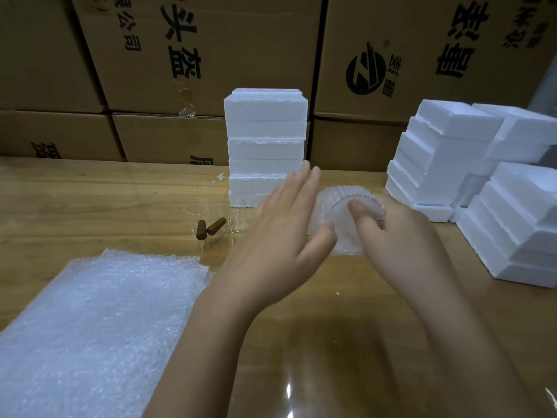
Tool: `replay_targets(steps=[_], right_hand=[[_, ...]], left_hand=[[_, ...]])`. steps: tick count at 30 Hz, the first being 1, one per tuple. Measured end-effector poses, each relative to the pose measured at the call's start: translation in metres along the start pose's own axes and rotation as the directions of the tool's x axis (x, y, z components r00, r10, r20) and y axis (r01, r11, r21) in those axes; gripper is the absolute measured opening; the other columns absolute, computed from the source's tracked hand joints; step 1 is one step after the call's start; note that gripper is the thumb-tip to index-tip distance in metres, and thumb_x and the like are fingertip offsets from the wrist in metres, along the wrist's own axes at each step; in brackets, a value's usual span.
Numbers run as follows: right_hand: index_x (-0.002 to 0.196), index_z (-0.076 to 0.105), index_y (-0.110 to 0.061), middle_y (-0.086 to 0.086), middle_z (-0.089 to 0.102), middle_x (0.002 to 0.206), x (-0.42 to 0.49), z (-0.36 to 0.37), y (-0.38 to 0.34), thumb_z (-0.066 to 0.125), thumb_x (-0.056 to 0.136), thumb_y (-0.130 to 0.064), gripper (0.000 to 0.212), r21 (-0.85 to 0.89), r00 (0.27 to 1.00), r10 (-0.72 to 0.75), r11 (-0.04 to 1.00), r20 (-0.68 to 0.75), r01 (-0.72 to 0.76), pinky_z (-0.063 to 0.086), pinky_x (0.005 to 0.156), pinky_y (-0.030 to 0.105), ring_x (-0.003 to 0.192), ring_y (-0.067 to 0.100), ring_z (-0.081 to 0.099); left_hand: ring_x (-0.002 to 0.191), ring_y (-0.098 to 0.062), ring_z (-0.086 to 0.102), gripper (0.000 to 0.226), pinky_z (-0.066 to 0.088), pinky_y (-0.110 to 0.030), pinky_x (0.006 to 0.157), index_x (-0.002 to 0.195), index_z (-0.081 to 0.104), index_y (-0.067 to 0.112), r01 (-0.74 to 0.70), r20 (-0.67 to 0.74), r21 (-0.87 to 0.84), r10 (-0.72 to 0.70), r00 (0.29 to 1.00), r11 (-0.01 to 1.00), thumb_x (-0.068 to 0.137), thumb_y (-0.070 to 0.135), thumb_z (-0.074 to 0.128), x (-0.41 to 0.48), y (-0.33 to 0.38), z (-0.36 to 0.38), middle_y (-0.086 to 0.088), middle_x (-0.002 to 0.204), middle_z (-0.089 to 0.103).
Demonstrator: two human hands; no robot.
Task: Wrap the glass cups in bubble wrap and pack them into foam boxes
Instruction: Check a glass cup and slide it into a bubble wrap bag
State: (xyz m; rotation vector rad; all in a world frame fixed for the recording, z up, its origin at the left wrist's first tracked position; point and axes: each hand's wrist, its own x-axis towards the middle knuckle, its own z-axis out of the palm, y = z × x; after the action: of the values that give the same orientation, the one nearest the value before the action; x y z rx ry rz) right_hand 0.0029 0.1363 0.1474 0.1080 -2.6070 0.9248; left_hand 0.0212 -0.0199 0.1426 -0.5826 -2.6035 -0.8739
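Over the tabletop, right of centre – wrapped glass cup (340,206): swathed in bubble wrap, tilted with its round end toward the camera, held between both hands just above the wood; glass barely discernible through the wrap.
Right hand (391,230): grips the wrapped glass cup from the right, fingers curled, fingertips pressed into the wrap at the round end.
Left hand (280,224): open, fingers straight and close together, pointing away toward the central foam stack; thumb against the left edge of the wrap.
Bare glass cups (235,220): at least two, clear, upright on the tabletop (301,342), left of the left hand and just before the central foam stack; outlines faint.
Brown cylinders (215,226): two, short, meeting at their lower ends, among the bare glass cups; cannot tell whether attached to them.
Bubble wrap sheets (99,327): flat pile on the near left of the tabletop, well apart from the hands.
Central foam stack (265,146): white foam boxes piled upright at the back of the tabletop, behind the left hand.
Right foam boxes (437,158): several stepped white piles along the right side, near the right hand but not touching.
Cardboard cartons (211,70): brown wall with black print, directly behind the tabletop.
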Motion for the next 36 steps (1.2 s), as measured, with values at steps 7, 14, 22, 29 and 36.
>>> replay_targets(steps=[7,14,22,29,36], right_hand=[[0.13,0.051,-0.017,-0.005,0.051,0.067,-0.01,0.012,-0.012,0.041,0.096,-0.037,0.04,-0.111,0.955,-0.154,0.985,-0.253,0.129,0.042,0.059,0.035,0.069,0.024,0.055],[0.101,0.064,0.0,0.003,0.054,0.058,-0.022,0.016,-0.029,0.054,0.08,-0.018,0.029,-0.217,0.889,-0.273,0.955,-0.368,0.203,0.031,0.059,0.028,0.05,0.026,0.048],[0.114,0.055,-0.015,-0.003,0.058,0.082,-0.026,0.018,-0.034,0.041,0.091,-0.041,0.037,-0.18,0.967,-0.194,0.97,-0.164,0.164,0.026,0.06,0.028,0.074,0.023,0.054],[0.127,0.047,-0.021,-0.004,0.058,0.118,-0.02,0.014,-0.023,0.048,0.09,-0.022,0.037,-0.21,0.969,-0.203,0.963,-0.139,0.171,0.033,0.065,0.031,0.092,0.025,0.056],[0.124,0.053,-0.019,-0.002,0.062,0.11,-0.011,0.005,-0.014,0.051,0.087,-0.015,0.037,-0.01,0.953,-0.134,0.991,-0.272,0.136,0.042,0.07,0.035,0.085,0.02,0.052]], left_hand=[[0.124,-0.019,0.039,0.056,0.037,-0.014,0.086,0.152,0.012,0.021,0.071,-0.111,-0.237,-0.1,0.989,0.969,0.099,0.018,0.032,0.006,0.013,0.013,-0.011,0.145,0.042],[0.075,0.002,0.06,0.055,0.043,-0.013,0.06,0.145,0.036,0.019,0.134,-0.276,-0.35,-0.238,0.931,0.927,0.093,0.002,0.04,0.007,0.014,0.011,-0.012,0.1,0.066],[0.078,-0.022,0.059,0.05,0.035,-0.01,0.059,0.129,0.057,0.011,0.17,-0.406,-0.146,-0.216,0.888,0.975,0.083,-0.006,0.048,0.008,0.006,0.009,-0.01,0.095,0.069],[0.079,-0.037,0.063,0.044,0.052,-0.042,0.065,0.116,0.063,0.005,0.118,-0.415,0.032,-0.095,0.905,0.992,0.076,-0.007,0.05,0.007,0.017,0.02,-0.014,0.094,0.069],[0.135,0.006,0.021,0.07,0.022,-0.01,0.106,0.151,0.015,0.024,0.102,-0.255,-0.306,-0.184,0.949,0.947,0.093,0.028,0.053,0.006,0.023,0.02,0.01,0.154,0.028]])
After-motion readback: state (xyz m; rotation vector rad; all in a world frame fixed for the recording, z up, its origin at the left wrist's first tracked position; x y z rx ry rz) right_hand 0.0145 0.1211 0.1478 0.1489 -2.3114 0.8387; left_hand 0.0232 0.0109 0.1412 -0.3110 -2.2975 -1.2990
